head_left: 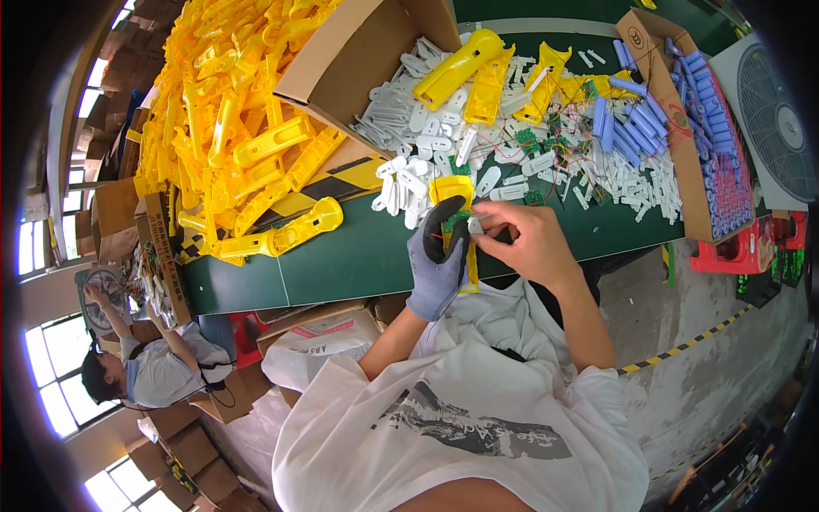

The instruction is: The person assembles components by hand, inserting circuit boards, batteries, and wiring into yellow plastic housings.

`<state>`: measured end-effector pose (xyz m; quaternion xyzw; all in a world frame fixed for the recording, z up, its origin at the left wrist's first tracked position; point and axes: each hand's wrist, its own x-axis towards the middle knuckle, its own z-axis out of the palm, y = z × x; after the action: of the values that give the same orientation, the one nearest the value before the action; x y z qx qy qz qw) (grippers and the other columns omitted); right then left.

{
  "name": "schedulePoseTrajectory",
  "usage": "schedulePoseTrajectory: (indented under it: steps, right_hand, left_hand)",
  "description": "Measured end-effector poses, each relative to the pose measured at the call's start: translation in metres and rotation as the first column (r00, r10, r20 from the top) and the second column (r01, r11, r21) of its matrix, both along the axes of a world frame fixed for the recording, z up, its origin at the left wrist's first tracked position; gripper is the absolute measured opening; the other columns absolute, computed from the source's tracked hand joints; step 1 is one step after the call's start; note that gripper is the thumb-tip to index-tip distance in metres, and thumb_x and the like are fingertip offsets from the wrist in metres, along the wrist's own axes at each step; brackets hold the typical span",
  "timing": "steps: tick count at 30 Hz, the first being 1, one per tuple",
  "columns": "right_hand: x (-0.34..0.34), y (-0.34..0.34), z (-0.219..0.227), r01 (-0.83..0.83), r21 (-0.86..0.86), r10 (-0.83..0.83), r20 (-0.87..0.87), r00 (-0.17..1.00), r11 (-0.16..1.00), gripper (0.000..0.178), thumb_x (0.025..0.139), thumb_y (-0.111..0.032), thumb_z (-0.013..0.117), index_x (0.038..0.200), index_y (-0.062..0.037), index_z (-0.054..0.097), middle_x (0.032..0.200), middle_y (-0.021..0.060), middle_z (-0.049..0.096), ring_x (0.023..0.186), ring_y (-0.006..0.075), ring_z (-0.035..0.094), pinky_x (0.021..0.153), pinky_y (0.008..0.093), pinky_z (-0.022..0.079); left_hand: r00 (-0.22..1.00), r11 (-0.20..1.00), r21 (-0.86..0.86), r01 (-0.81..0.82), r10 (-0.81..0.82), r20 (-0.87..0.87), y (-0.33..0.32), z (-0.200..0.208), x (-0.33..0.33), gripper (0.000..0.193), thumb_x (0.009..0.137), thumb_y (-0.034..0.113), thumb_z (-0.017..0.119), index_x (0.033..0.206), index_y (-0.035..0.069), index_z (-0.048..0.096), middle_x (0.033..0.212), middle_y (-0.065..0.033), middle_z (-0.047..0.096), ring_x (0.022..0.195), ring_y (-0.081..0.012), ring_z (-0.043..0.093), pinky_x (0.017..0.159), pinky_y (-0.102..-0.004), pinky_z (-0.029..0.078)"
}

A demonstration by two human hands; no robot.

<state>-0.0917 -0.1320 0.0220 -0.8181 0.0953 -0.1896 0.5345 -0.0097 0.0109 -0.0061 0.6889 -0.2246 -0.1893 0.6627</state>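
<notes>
My left hand [437, 260], in a grey and black glove, is wrapped round a yellow plastic housing [452, 188] at the table's near edge. Part of a green circuit board and a thin red wire show between its fingers. My right hand [525, 239], bare, pinches a small white plastic piece [475, 226] against the right side of the housing. The fingers hide much of both parts. Just beyond my hands lie loose white plastic pieces [408, 189], and to their right spread green circuit boards with red wires [554, 141].
A large heap of yellow housings [230, 111] fills the left of the green table [341, 264]. A tipped cardboard box [341, 60] stands behind the white parts. Blue cylindrical cells [636, 128] lie at right, beside a carton [682, 145] and fan [772, 115]. Another person [162, 367] works at left.
</notes>
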Motion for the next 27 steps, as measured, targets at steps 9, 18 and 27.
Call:
schedulePoseTrajectory:
  steps: [9, 18, 27]
  right_hand:
    - [-0.004, 0.002, -0.011, 0.018, 0.373, 0.001, -0.05, 0.999, 0.928, 0.03, 0.079, -0.001, 0.069, 0.108, -0.0019, 0.064, 0.084, 0.0095, 0.072, 0.071, 0.0081, 0.066, 0.063, 0.0214, 0.052]
    - [-0.006, 0.006, -0.012, 0.118, 0.616, -0.047, -0.131, 0.99, 0.779, 0.028, 0.083, -0.005, 0.07, 0.11, 0.0, 0.064, 0.091, 0.0113, 0.072, 0.081, 0.0108, 0.068, 0.075, 0.0242, 0.054]
    - [-0.002, 0.018, -0.004, 0.15, 0.601, -0.06, -0.166, 0.984, 0.785, 0.035, 0.083, 0.0, 0.066, 0.116, 0.0051, 0.061, 0.1, 0.0155, 0.07, 0.088, 0.0152, 0.068, 0.08, 0.0273, 0.055]
  left_hand:
    - [0.999, 0.999, 0.041, 0.008, -0.01, 0.05, -0.003, 0.006, -0.001, 0.036, 0.085, -0.004, 0.059, 0.121, -0.005, 0.055, 0.111, -0.0142, 0.064, 0.102, -0.0156, 0.059, 0.091, -0.0293, 0.045]
    - [0.994, 0.997, 0.072, 0.014, -0.021, 0.111, -0.004, 0.006, 0.0, 0.033, 0.088, 0.0, 0.057, 0.121, -0.004, 0.055, 0.104, -0.0135, 0.066, 0.092, -0.0143, 0.061, 0.082, -0.0282, 0.049]
    - [0.981, 0.997, 0.074, -0.028, 0.013, 0.195, -0.004, 0.002, -0.001, 0.031, 0.089, 0.003, 0.057, 0.12, -0.003, 0.055, 0.103, -0.0156, 0.065, 0.09, -0.0184, 0.063, 0.081, -0.0305, 0.049]
